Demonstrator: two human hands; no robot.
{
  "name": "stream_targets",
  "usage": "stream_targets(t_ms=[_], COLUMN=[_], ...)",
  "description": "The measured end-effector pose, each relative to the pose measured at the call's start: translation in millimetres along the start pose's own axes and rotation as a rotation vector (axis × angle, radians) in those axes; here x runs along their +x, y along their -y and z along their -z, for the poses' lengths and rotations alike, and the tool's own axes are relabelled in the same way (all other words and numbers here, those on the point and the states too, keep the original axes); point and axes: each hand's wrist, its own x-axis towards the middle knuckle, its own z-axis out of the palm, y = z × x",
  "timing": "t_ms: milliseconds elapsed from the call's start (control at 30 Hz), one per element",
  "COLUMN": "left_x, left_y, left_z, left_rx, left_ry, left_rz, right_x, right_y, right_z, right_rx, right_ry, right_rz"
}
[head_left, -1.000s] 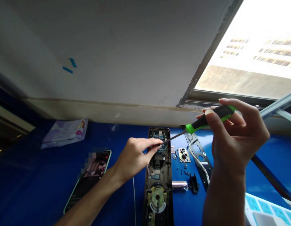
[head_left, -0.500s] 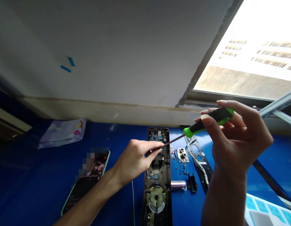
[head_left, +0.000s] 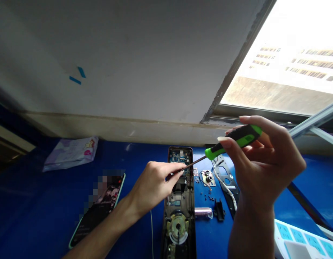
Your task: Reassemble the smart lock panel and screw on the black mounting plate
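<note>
We hold one green-and-black screwdriver (head_left: 238, 139) with both hands, slanting it down to the left above the upper part of a long, open dark housing (head_left: 179, 198). Our right hand (head_left: 265, 158) is clamped on the handle: the thumb (head_left: 231, 145) presses the near side, the forefinger arches over the butt end, and the other fingers bend behind it, partly hidden. Our left hand (head_left: 155, 181) reaches in from the left, its thumb and forefinger drawn together in a pinch at the lower end of the metal shaft (head_left: 195, 162), with a narrow dark gap farther back between them. The fingertips hide the tool's tip, so we cannot tell whether it touches anything, nor whether that hand rests on the housing.

Just beyond the pinch we see a circuit board (head_left: 179, 156) inside the housing; nearer to us sits a round metal part (head_left: 178, 226). To the right on the blue table (head_left: 134, 154) lie loose screws (head_left: 210, 198), a small board (head_left: 209, 178), a pink cylinder (head_left: 203, 213), a black bracket (head_left: 219, 210) and a black plate (head_left: 224, 171) crossed by a white cable (head_left: 228, 192). A phone (head_left: 109, 203) lies left, partly behind our left forearm.
</note>
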Motion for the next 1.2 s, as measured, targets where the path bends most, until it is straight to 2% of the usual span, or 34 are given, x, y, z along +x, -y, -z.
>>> stream_targets(t_ms=[100,167,267,367,500,633,900,1200], left_x=[0,1,0,-10,-31,-48,-63,-66], left_y=[0,-1,-3,-1,14,32,44,44], left_z=[-4,-5,-5,-3,-7,-16,-29,-30], left_rx=[0.069,0.126,0.155,0.141,0.126,-0.016,-0.269,-0.341], left_ry=[-0.064,-0.125,-0.159,-0.166,-0.220,-0.197,-0.127,-0.114], left_rz=[-0.004,-0.057,-0.166,-0.189,-0.040,0.141,0.273,0.301], right_x=[-1,-1,-2,-3,-7,-10,-9,-16], right_y=[4,6,8,10,10,8,4,3], right_z=[0,-1,-2,-4,-5,-7,-15,-24], right_rx=[0.059,0.086,0.076,0.072,0.074,0.039,0.041,0.081], right_ry=[0.130,0.181,0.165,0.141,0.177,0.220,0.218,0.219], right_rz=[-0.063,-0.069,-0.020,0.021,0.069,0.158,0.385,0.396])
